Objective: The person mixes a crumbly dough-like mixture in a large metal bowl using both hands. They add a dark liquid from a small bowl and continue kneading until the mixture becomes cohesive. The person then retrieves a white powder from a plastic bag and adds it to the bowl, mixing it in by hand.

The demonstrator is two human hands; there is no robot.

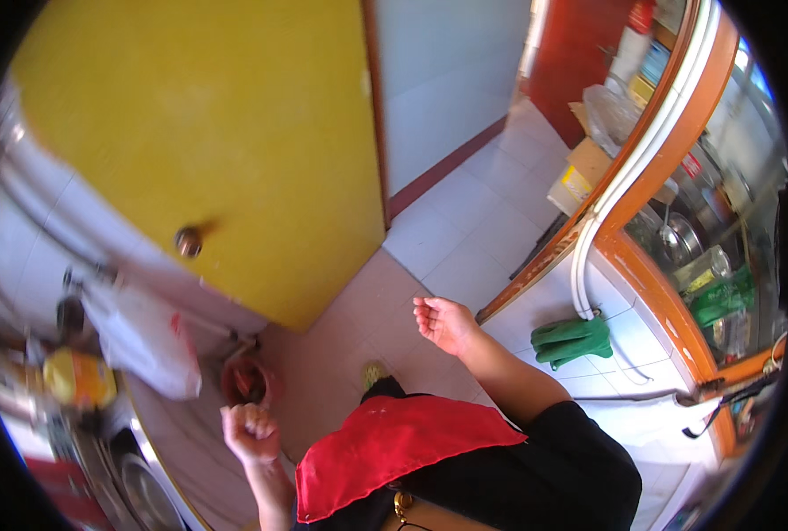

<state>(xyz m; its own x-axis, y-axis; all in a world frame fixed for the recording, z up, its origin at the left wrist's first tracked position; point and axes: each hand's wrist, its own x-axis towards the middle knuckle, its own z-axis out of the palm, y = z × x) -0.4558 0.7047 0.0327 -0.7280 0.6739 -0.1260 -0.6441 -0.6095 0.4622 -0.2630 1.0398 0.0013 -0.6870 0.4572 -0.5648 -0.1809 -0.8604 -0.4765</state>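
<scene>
My left hand (252,433) is raised at the lower left with its fingers curled in, and nothing shows in it. Near it are a reddish bucket (268,383) on the floor and a white plastic bag (143,335) hanging by the wall. My right hand (444,325) is held out over the tiled floor, fingers loosely bent and apart, holding nothing visible. A yellow door (234,119) with a round metal knob (188,241) stands open ahead. Below my face hangs a red cloth (394,438) over my black clothing.
An orange door frame (640,279) with white pipes (616,189) runs along the right. Green cloth gloves (572,340) hang on the tiled wall. A cardboard box (578,178) stands beyond the doorway. A yellow plastic container (80,378) and a metal pan (147,488) are at the left.
</scene>
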